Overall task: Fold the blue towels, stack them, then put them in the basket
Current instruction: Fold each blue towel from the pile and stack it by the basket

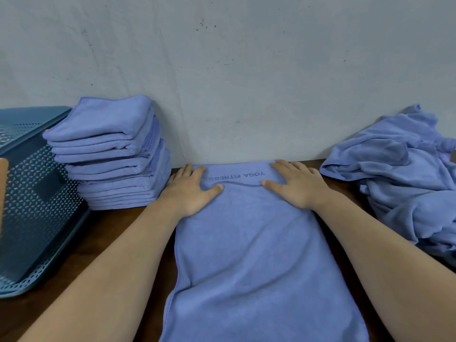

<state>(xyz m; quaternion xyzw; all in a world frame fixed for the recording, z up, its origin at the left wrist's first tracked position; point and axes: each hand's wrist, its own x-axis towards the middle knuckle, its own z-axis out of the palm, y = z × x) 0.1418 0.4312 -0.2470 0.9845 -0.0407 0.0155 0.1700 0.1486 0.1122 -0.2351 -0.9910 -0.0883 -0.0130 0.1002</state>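
Observation:
A long blue towel (256,255) printed "YOGA FITNESS" lies flat on the brown table, running from the near edge to the wall. My left hand (191,191) presses flat on its far left corner with straight fingers. My right hand (294,185) presses flat on its far right corner. A stack of several folded blue towels (111,154) stands at the left against the wall. A heap of unfolded blue towels (404,174) lies at the right. The teal perforated basket (34,193) sits at the far left, tilted, beside the stack.
A grey wall (246,82) rises right behind the table's far edge. The brown tabletop (103,233) shows between the basket and the flat towel. A tan object (3,191) pokes in at the left edge, over the basket.

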